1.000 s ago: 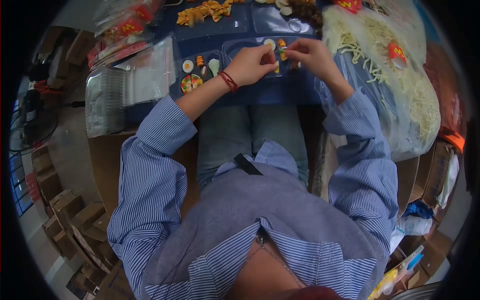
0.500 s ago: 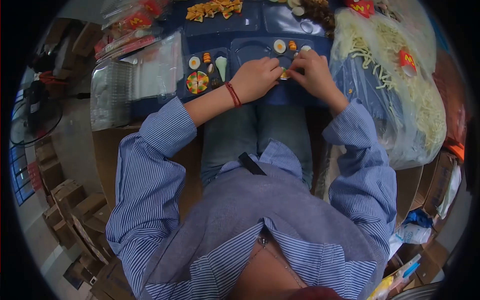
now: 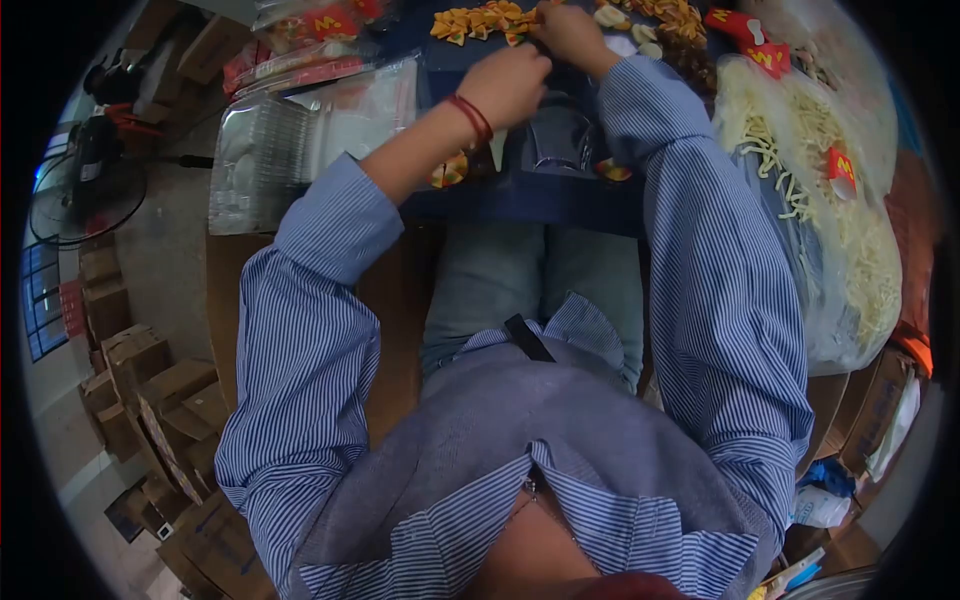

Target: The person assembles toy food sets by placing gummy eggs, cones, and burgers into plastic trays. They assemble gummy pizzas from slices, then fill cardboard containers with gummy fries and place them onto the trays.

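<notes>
Now our hands, left [image 3: 512, 82] and right [image 3: 568, 30], have left the tray [image 3: 560, 140] for the orange candy pile [image 3: 480, 20]; grip unclear.

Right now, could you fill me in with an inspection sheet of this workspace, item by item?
Surface: dark blue table, crowded.
Job's things: pile of orange and yellow candy pieces at the far edge; clear moulded tray beneath the forearms.
Clutter: stack of clear trays at left; big bag of pale strips at right; red packets.
Hands: left hand and right hand reach to the candy pile; grip cannot be told.
Cables: nothing seen.
Surroundings: fan, cardboard boxes on the floor.
</notes>
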Demonstrator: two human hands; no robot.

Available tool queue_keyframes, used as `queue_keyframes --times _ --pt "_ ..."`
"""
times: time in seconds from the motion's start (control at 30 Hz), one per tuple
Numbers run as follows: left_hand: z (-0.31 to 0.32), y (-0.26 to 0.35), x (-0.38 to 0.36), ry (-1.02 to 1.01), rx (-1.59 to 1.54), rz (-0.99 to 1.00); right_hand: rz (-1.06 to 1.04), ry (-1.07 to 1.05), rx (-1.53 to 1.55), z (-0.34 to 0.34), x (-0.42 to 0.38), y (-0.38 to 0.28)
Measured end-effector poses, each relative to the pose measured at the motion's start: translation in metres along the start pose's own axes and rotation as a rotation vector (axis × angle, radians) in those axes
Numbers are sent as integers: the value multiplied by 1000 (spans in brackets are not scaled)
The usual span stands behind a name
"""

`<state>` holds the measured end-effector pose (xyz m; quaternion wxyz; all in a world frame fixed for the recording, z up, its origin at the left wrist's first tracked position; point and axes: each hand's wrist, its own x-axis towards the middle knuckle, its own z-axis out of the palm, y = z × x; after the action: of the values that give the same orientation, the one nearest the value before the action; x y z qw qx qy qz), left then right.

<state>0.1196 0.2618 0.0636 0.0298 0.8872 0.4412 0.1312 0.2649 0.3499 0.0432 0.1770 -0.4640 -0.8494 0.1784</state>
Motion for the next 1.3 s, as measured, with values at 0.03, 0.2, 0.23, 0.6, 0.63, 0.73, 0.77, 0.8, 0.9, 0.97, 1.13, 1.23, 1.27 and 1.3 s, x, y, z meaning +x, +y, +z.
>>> queue_keyframes --times 0.03,0.2,0.23,0.6,0.63,0.73,0.77,0.8,0.9,0.97,1.13,1.23,1.27,1.3 --pt "5 -23 13 -11 60 -56 -9 -6 15 -1 -4 -5" --pt "66 -92 56 107 29 -336 -44 -30 79 -22 -15 5" --pt "66 -87 56 110 -9 -330 -48 -36 96 -26 -17 12" --pt "30 -10 22 123 -537 -259 -89 -149 105 -71 -160 12" --pt "25 21 10 98 -701 -245 -81 -145 107 -67 -168 12" --pt "28 70 -10 -44 -727 -153 -47 -31 -63 -53 -187 12" --pt "31 75 -12 -44 -726 -151 -95 60 -122 -47 -192 11" --pt "33 79 -13 -31 -618 -79 -142 150 -181 -43 -196 10" --pt "36 85 -18 63 -459 46 -106 151 -320 -39 -202 8" --pt "37 86 -20 146 -404 97 -98 136 -271 -39 -204 11" --pt "30 86 -24 146 -358 111 -104 191 -228 -39 -205 11" --pt "32 78 -29 157 -194 424 -155 174 -338 -41 -205 10" --pt "31 78 -31 159 -189 419 -187 151 -276 -44 -201 15" --pt "30 79 -34 137 -157 423 -220 130 -212 -46 -194 18"
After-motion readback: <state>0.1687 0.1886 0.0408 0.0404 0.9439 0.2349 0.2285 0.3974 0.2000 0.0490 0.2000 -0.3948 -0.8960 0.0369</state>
